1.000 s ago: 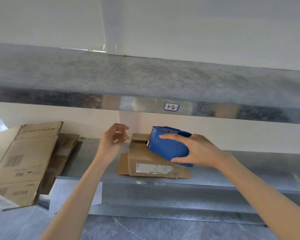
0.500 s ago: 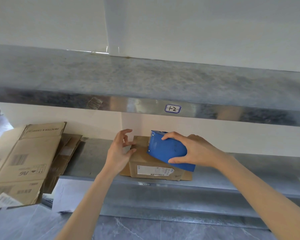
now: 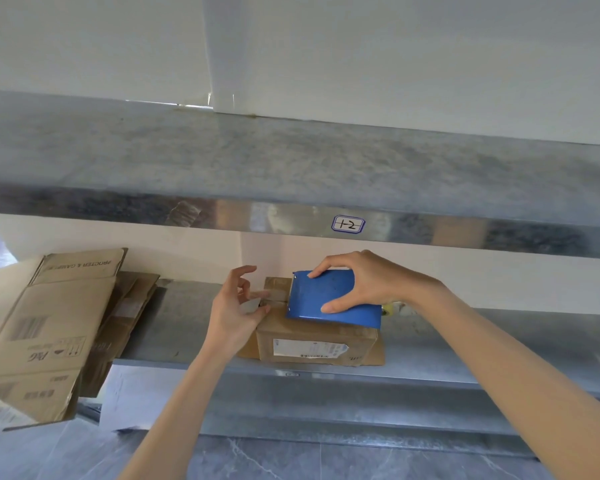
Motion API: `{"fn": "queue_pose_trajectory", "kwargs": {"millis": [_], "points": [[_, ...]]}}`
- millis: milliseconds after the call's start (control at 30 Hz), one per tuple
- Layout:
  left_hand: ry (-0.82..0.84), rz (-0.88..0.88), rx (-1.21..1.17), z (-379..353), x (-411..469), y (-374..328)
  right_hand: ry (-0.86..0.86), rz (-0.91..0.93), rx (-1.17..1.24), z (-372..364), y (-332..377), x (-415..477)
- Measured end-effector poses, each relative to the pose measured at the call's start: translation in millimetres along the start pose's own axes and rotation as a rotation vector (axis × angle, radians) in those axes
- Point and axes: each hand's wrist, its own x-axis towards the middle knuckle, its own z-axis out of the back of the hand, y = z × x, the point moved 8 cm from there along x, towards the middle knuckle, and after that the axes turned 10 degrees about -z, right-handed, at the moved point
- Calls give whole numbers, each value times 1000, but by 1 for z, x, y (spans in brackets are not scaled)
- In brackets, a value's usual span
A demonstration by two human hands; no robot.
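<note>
The right hand [image 3: 371,282] is curled over the blue tape dispenser [image 3: 329,299], fingers across its top edge and thumb pressed into its near face, so it has a full grip. The dispenser rests tilted on top of the small cardboard box [image 3: 316,341], which sits near the front edge of the lower metal shelf [image 3: 187,327]. The left hand [image 3: 234,317] is at the box's left top edge, thumb and bent fingers pinching the loose end of the tape [image 3: 274,296] that runs along the flap seam to the dispenser.

From where I stand, the weak spot is that left pinch. If the dispenser is pulled to the right before the end is pressed flat, the strip could lift off or go on crooked and miss the seam. The box looks light and nothing braces it, so a hard pull could also drag it along the slick metal, or off the front edge. The fingers by the cutter end could get nicked when the tape is torn. The flattened cartons [image 3: 49,323] on the left lie well apart and should not interfere.
</note>
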Motion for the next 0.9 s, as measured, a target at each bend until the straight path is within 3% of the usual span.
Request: {"fn": "queue_pose_trajectory", "kwargs": {"millis": [533, 900], "points": [[-101, 348, -170, 5, 5, 47, 92, -38, 6, 1, -5, 18], [-139, 348, -74, -7, -8, 56, 93, -25, 27, -3, -9, 18]]}}
